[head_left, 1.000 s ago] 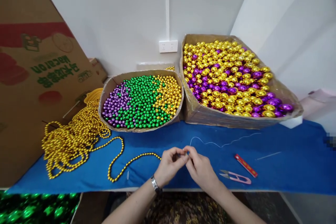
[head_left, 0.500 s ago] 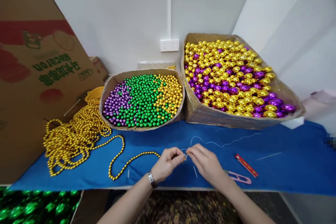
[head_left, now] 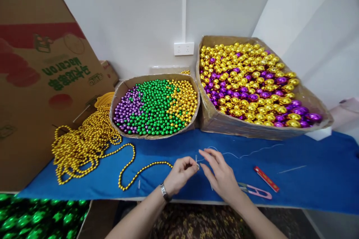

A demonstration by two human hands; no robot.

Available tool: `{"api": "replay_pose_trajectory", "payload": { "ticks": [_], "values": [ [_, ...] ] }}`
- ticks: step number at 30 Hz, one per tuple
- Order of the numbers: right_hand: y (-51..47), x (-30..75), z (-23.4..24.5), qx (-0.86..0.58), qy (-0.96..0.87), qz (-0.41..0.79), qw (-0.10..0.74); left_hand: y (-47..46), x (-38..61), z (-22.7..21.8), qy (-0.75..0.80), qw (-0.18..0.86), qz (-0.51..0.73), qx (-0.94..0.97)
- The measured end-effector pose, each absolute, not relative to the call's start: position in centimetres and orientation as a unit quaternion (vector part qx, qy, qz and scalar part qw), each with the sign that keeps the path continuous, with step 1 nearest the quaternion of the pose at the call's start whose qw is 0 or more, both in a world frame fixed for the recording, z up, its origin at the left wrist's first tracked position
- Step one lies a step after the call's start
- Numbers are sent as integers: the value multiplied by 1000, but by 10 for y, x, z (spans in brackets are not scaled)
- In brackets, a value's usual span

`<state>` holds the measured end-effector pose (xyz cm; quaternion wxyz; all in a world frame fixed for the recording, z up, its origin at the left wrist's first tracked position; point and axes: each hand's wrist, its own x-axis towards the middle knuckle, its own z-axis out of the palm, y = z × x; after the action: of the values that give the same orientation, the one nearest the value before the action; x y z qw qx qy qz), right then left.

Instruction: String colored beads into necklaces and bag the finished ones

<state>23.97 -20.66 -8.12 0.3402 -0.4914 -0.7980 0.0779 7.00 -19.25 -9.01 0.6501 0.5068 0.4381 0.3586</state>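
My left hand (head_left: 181,174), with a watch on its wrist, pinches a thin white thread (head_left: 246,154) at the end of a gold bead strand (head_left: 140,172) on the blue cloth (head_left: 308,186). My right hand (head_left: 221,174) hovers just to its right with the fingers spread and nothing visibly in them. The thread trails off to the right across the cloth. The bead strand curls left into a large heap of gold strands (head_left: 81,145).
Behind stand a cardboard tray (head_left: 120,89) of small purple, green and gold beads and a bigger tray (head_left: 207,115) of large gold and purple beads. Pink thread snips (head_left: 256,191) and a red stick (head_left: 266,179) lie right of my hands. A large carton (head_left: 33,82) leans at left.
My right hand has let go of the pinch and spread its fingers, drawing slightly away from my left hand. The view has shifted a little to the left.
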Motion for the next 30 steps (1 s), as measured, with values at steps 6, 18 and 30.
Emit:
{"api": "replay_pose_trajectory", "payload": {
  "ticks": [6, 18, 30],
  "values": [
    [-217, 234, -81, -462, -822, -39, 331, -193, 72, -94, 456, 586, 394, 542],
    [-211, 233, -80, -475, -808, 26, 347, -201, 68, -81, 424, 348, 372, 749],
    [-203, 217, -87, -502, -559, 383, 538, -198, 71, -94, 470, 525, 382, 598]
  ]
}}
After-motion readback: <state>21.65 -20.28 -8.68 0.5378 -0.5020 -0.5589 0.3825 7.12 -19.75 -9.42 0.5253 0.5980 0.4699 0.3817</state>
